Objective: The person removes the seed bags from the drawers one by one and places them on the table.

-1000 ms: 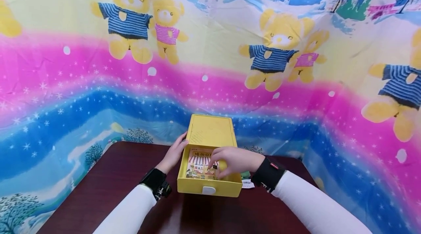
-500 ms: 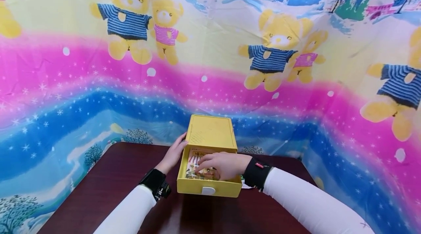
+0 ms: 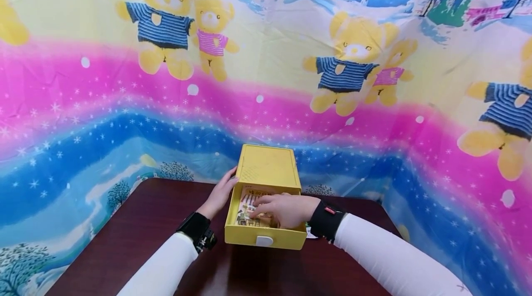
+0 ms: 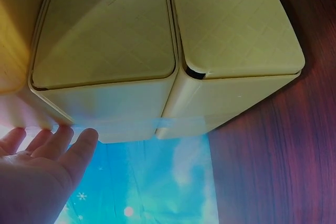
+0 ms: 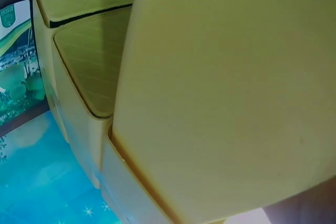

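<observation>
A yellow drawer unit (image 3: 268, 164) stands on the table, its top drawer (image 3: 245, 236) pulled out. A picture book or card (image 3: 249, 213) with a striped awning and Chinese lettering lies in that drawer. My right hand (image 3: 287, 209) reaches in over the right part of the book, fingers extended and slightly bent; the thumb is mostly hidden. The right wrist view shows the drawer's yellow side (image 5: 226, 98) but not the hand. My left hand (image 3: 218, 198) rests against the unit's left side; in the left wrist view its fingers (image 4: 79, 153) are loosely straight beside the stacked drawers.
Lower drawers (image 4: 105, 30) of the same unit are closed beneath. A printed sheet (image 5: 18, 61) with a green picture lies on the dark red-brown table (image 3: 174, 226) right of the unit. A bear-patterned cloth (image 3: 266, 56) hangs behind the table.
My right hand has moved left and lower into the drawer, from bent fingers at the book to fingers stretched across it. The left hand and the drawer have stayed in place.
</observation>
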The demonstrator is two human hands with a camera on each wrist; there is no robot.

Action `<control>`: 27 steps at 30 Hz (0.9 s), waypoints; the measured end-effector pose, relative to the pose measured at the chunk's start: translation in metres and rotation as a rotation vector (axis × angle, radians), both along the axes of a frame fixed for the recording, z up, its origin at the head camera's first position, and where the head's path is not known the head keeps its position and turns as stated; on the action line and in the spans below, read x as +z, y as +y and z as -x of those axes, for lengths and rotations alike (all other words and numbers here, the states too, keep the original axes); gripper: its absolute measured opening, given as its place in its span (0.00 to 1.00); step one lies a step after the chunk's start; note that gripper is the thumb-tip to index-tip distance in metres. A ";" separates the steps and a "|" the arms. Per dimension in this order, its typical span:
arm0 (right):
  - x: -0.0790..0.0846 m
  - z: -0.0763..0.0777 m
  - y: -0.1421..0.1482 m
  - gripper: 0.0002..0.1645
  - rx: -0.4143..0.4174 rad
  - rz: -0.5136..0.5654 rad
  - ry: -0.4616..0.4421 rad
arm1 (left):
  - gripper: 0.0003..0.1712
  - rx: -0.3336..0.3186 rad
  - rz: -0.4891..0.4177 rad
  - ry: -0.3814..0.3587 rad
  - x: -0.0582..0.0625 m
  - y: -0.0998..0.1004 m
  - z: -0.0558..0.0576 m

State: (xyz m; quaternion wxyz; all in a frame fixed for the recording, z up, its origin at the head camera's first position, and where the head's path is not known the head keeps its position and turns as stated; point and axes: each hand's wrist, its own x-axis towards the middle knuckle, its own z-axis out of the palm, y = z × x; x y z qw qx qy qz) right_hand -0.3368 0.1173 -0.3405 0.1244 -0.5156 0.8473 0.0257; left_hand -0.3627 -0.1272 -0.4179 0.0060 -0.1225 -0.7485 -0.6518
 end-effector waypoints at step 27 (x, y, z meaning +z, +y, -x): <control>0.000 -0.009 0.000 0.10 0.041 0.193 0.153 | 0.40 0.013 0.022 0.032 -0.012 -0.002 0.009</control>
